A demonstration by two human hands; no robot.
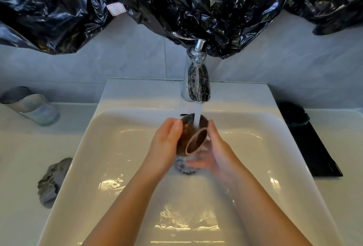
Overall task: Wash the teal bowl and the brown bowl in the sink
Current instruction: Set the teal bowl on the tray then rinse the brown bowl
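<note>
Brown bowl [191, 137]: held over the sink [110, 127] under the tap's [196, 80] stream, tipped on its side, mouth facing down and toward the camera.
Left hand [167, 143]: cupped against the bowl's left side, gripping it.
Right hand [214, 151]: against the bowl's right rim, fingers blurred; grip cannot be told.
Water [197, 120]: falls onto the bowl's upper wall.
Drain [184, 167]: just below the bowl.
Teal bowl [294, 116]: upside down on a black mat [314, 151], right of the sink.
Grey cloth [51, 181]: on the left counter.
Cup [33, 108]: at the far left.
</note>
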